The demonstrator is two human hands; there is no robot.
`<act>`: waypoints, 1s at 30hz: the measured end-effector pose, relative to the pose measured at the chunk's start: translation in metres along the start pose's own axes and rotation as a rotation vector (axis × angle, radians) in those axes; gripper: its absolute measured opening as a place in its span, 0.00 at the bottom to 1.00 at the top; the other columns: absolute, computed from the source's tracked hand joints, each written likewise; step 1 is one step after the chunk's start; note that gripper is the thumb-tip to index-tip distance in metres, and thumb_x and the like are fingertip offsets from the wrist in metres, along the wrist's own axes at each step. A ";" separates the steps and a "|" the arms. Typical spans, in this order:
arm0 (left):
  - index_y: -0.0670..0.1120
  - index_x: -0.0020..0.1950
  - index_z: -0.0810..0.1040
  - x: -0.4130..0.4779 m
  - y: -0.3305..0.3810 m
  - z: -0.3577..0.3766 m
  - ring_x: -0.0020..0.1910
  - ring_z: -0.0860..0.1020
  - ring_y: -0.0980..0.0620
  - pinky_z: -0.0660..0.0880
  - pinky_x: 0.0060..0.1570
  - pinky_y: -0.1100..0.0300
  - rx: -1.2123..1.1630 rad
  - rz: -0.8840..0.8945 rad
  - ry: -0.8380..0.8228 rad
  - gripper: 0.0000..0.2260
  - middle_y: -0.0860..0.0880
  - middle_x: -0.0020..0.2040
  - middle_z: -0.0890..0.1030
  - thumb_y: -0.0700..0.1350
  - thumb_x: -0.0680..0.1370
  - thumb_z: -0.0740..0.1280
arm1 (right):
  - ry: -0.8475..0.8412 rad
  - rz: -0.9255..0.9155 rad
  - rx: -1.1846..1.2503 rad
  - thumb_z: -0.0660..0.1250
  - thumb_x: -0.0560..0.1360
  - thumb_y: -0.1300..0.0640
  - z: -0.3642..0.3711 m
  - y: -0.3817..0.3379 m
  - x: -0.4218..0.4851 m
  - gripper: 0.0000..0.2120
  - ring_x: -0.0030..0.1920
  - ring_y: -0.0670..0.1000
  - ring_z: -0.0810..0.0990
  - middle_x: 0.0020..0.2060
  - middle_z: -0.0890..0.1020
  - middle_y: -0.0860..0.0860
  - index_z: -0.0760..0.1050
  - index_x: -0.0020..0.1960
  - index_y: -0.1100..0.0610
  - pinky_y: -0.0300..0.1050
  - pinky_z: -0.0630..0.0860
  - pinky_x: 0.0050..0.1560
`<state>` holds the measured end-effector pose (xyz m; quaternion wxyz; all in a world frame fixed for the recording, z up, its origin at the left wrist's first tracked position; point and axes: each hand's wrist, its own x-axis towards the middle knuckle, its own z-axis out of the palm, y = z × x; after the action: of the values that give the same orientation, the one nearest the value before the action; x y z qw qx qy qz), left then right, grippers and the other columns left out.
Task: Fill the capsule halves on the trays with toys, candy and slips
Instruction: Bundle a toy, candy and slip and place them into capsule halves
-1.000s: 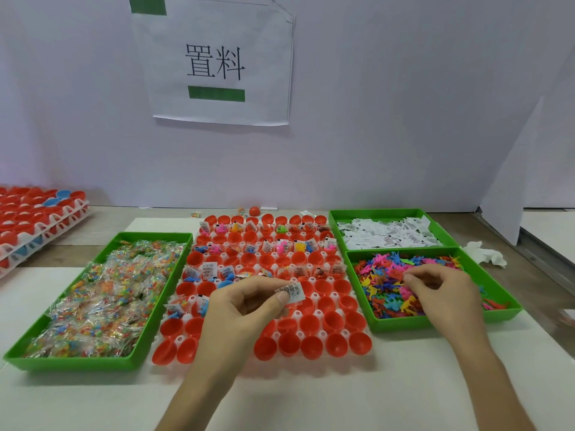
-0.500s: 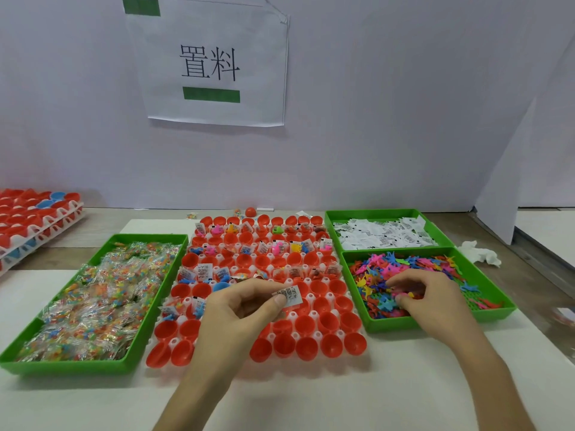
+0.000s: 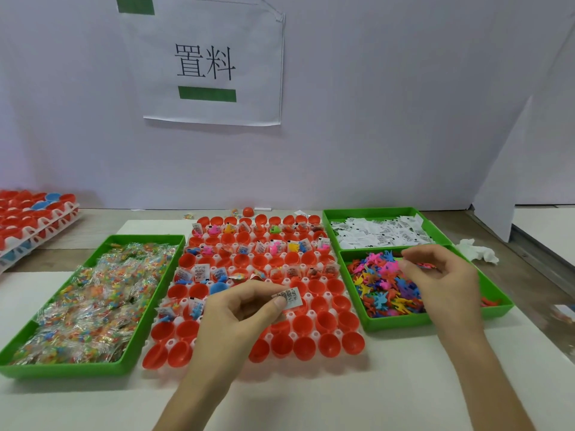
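Head: left fingers (image 3: pixel 278 303) pinch slip (image 3: pixel 292 298), right fingers (image 3: pixel 413 274) toy (image 3: pixel 425 265)

1. Left hand (image 3: pixel 236 312): bare, with slender fingers and a short, plain thumbnail showing.
2. Right hand (image 3: pixel 441 281): bare, seen from its back, with smooth knuckles and an uncovered wrist.
3. Left forearm (image 3: pixel 199 393) and right forearm (image 3: pixel 485 384): bare from the wrists to the view's bottom edge.

Black characters 置料 were read on the white paper sheet (image 3: pixel 214 62) fixed to the back wall. Print on the slip (image 3: pixel 292 298) pinched by the left hand (image 3: pixel 242 309) was not legible.
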<state>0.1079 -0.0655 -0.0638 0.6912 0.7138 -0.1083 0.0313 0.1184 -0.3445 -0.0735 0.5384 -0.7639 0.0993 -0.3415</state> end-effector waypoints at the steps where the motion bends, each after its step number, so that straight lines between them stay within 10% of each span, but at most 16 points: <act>1: 0.56 0.44 0.87 0.000 0.000 0.000 0.40 0.86 0.49 0.80 0.41 0.65 -0.002 -0.001 0.000 0.13 0.50 0.41 0.87 0.36 0.74 0.73 | -0.017 0.001 0.070 0.75 0.71 0.69 0.004 -0.005 -0.003 0.13 0.36 0.39 0.82 0.36 0.84 0.41 0.81 0.41 0.51 0.29 0.77 0.38; 9: 0.56 0.43 0.87 -0.001 -0.001 0.000 0.39 0.85 0.51 0.80 0.40 0.66 0.001 -0.001 -0.003 0.12 0.50 0.40 0.86 0.38 0.74 0.74 | -0.349 0.021 0.491 0.73 0.69 0.63 0.044 -0.051 -0.042 0.08 0.39 0.56 0.86 0.38 0.82 0.51 0.81 0.47 0.55 0.40 0.80 0.47; 14: 0.55 0.43 0.87 0.000 -0.002 0.001 0.37 0.85 0.51 0.79 0.39 0.66 -0.004 -0.010 0.006 0.11 0.49 0.39 0.86 0.38 0.74 0.74 | -0.525 -0.013 0.466 0.69 0.73 0.75 0.054 -0.058 -0.057 0.21 0.43 0.55 0.86 0.39 0.81 0.49 0.83 0.55 0.51 0.41 0.81 0.48; 30: 0.53 0.45 0.87 0.001 -0.007 0.003 0.39 0.86 0.48 0.81 0.40 0.64 -0.071 -0.042 0.021 0.07 0.47 0.40 0.87 0.40 0.74 0.74 | -0.334 -0.250 0.139 0.69 0.71 0.68 0.068 -0.064 -0.078 0.17 0.52 0.48 0.81 0.47 0.83 0.43 0.84 0.48 0.46 0.37 0.76 0.52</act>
<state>0.1098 -0.0680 -0.0710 0.7177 0.6906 -0.0869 0.0202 0.0893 -0.2271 -0.0613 0.5522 -0.7774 -0.1106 -0.2801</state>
